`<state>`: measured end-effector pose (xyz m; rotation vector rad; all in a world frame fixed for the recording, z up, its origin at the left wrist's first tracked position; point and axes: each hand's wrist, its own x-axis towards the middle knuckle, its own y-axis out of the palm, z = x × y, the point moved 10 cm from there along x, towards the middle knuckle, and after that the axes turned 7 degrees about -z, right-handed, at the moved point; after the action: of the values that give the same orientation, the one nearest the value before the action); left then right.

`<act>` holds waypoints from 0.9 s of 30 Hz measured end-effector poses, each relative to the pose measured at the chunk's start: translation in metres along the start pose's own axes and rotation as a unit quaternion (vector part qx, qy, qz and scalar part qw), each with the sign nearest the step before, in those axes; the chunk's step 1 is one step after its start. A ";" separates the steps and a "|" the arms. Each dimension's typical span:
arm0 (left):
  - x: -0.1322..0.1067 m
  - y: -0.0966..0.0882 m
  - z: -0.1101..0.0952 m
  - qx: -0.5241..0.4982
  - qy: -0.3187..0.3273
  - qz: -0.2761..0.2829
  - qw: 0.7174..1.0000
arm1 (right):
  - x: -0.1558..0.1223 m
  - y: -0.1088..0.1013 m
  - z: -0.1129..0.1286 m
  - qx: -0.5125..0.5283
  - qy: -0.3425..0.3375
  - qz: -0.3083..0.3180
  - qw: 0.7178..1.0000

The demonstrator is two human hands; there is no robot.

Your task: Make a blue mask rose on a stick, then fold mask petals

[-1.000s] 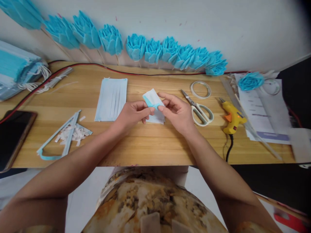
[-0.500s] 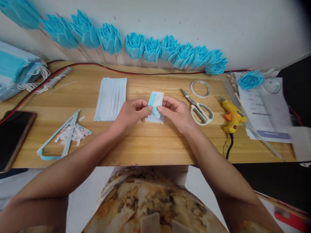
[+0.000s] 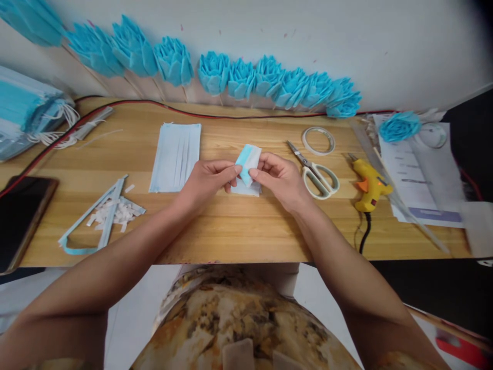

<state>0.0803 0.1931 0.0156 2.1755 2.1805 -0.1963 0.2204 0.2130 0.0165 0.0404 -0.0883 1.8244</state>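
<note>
Between my two hands is a small folded piece of blue and white mask fabric (image 3: 249,158). My left hand (image 3: 208,177) pinches its left edge between thumb and fingers. On the other side my right hand (image 3: 280,179) pinches it too, thumb in front and fingers behind. Below the hands a pale fabric piece (image 3: 248,190) lies on the table, partly covered. A stack of light blue face masks (image 3: 175,156) lies beside my left hand. White-handled scissors (image 3: 318,174) rest to the right of my right hand, with a roll of tape (image 3: 318,141) behind them.
Several blue fabric flowers (image 3: 213,73) on sticks lean along the wall. A yellow glue gun (image 3: 367,185) lies right, near papers (image 3: 427,180). Paper scraps (image 3: 115,211), cut strips (image 3: 110,218) and a phone (image 3: 26,221) are left. A red-black cable (image 3: 185,111) crosses behind.
The held fabric piece has tilted to the right, and its lower end now folds into a point. Both hands stay in nearly the same place.
</note>
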 end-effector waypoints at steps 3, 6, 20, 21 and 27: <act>0.000 0.003 0.002 0.010 -0.004 0.014 1.000 | -0.001 0.000 -0.002 0.016 0.020 -0.003 1.000; -0.002 0.008 0.002 0.032 -0.002 0.036 0.999 | -0.002 -0.001 -0.001 0.025 0.025 -0.010 0.999; -0.003 0.013 0.009 -0.009 -0.048 0.068 0.996 | -0.005 -0.005 0.026 -0.075 -0.107 -0.022 0.991; -0.003 0.014 0.008 -0.013 -0.052 0.074 0.996 | -0.005 -0.004 0.029 -0.077 -0.120 -0.022 0.990; -0.005 0.016 0.005 -0.006 -0.050 0.087 0.995 | -0.005 -0.005 0.027 -0.090 -0.111 -0.022 0.989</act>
<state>0.0959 0.1876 0.0108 2.2798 1.9243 -0.2748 0.2261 0.2069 0.0430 0.1179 -0.4066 1.7553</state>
